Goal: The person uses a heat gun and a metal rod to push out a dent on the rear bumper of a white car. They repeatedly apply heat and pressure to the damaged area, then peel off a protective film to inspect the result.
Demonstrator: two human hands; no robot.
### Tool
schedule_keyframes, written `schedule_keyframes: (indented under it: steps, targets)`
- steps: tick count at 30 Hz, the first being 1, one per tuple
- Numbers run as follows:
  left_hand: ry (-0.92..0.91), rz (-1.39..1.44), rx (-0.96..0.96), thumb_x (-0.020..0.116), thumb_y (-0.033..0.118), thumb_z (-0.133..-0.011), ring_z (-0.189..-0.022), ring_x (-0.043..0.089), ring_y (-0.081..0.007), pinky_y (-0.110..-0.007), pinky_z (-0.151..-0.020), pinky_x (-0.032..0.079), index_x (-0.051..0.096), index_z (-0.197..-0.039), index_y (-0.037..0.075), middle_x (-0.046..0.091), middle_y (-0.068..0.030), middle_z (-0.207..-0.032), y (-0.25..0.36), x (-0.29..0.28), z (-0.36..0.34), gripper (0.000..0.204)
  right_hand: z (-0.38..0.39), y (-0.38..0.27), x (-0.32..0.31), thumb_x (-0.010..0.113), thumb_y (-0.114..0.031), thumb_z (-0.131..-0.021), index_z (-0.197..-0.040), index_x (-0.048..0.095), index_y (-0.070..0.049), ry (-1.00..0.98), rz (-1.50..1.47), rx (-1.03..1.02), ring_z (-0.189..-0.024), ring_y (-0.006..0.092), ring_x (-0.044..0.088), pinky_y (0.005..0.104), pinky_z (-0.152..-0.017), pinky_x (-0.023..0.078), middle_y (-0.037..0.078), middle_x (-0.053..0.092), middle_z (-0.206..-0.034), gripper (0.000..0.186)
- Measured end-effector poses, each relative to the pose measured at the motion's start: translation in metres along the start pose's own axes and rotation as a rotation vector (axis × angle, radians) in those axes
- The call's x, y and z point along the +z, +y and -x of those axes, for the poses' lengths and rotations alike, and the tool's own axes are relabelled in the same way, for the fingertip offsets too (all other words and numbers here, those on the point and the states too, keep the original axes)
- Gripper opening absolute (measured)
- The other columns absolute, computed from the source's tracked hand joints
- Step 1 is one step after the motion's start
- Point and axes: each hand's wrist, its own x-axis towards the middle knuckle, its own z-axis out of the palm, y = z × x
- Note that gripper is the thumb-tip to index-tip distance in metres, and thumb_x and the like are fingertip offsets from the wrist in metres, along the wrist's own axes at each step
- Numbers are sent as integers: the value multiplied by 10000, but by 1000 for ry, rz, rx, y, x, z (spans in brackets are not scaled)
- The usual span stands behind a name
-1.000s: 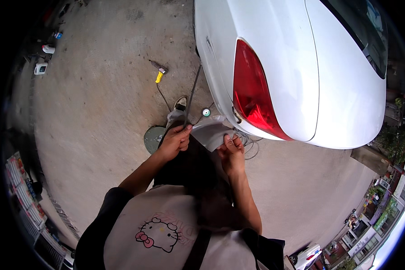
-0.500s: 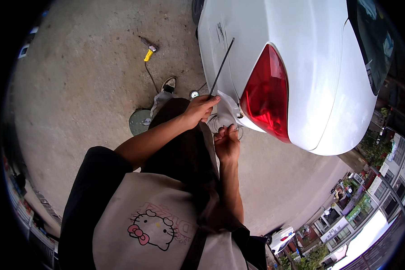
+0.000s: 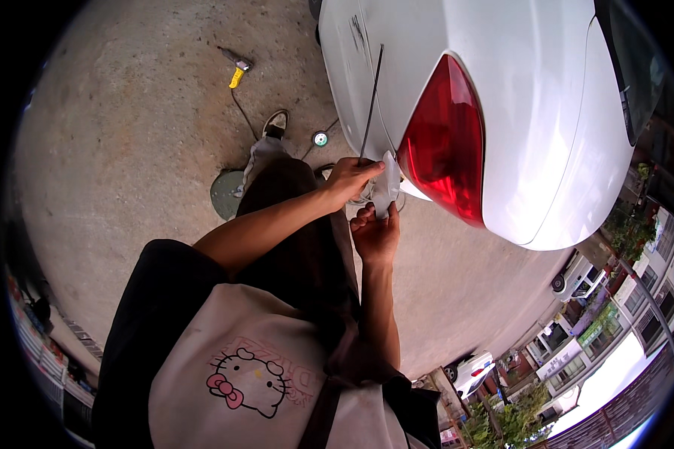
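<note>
Concrete ground (image 3: 127, 172) outdoors, with a white car (image 3: 517, 90) at upper right and its red tail light (image 3: 445, 142) close to your hands. Your left hand (image 3: 350, 179) was closed around the lower end of a thin dark rod (image 3: 371, 97), which ran up across the car's white panel. Your right hand (image 3: 374, 232) sat just below the left one, fingers pinched on a small white sheet (image 3: 386, 187) held just beside the tail light's lower left edge; the rod's lower end met the sheet's top. A round green disc (image 3: 225, 193) lay on the ground by your dark trouser leg, a small round tin (image 3: 320, 138) sat near the car, and a yellow-handled tool (image 3: 236, 75) lay well apart at upper left. Parked cars (image 3: 577, 277) and buildings showed at lower right
</note>
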Motion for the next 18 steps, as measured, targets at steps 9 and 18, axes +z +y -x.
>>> schedule_keyframes:
  steps: [9, 18]
  targets:
    - [74, -31, 35, 675, 332, -941, -469, 360, -36, -232, -413, 258, 672, -949, 20, 468, 54, -625, -6, -2, 5, 312, 9, 6, -5, 498, -336, -1020, -1146, 590, -89, 43, 88, -22, -861, 186, 624, 322, -695, 457, 90, 672, -959, 292]
    - [-266, -89, 77, 411, 489, -1033, -486, 331, -33, -213, -436, 264, 601, -1028, 97, 481, 47, -666, 4, -47, 32, 436, 31, 8, -10, 578, 2, -928, -1172, 689, -74, -55, 1376, -803, -889, 212, 609, 313, -792, 502, 102, 611, -1176, 279]
